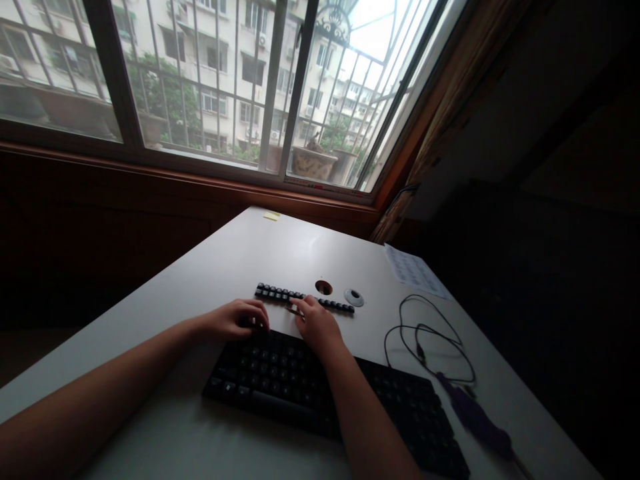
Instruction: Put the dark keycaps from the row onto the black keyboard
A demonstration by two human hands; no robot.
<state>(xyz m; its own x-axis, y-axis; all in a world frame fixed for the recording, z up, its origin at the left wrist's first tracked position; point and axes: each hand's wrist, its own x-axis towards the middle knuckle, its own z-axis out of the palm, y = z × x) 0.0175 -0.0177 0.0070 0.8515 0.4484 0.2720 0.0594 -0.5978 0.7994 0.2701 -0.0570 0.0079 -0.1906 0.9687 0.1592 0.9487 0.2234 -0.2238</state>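
Note:
A black keyboard [280,373] lies on the white desk in front of me, partly covered by my right forearm. My left hand [239,320] rests at its far left edge, with the fingers curled down; whatever they pinch is hidden. Over the far edge, my right hand [319,325] is closed on a thin pointed tool [295,311], too small to name for sure. Just beyond both hands, black keycaps [274,292] stand in two rows on the desk, and the fingertips of my right hand are close to them.
Behind the keycaps are a round desk hole [324,287] and a grey grommet cover [354,297]. On the right lie a looped black cable [423,327], a purple brush-like thing [473,415] and a printed sheet [415,268]. Yellow sticky notes [271,216] mark the far corner, below the window.

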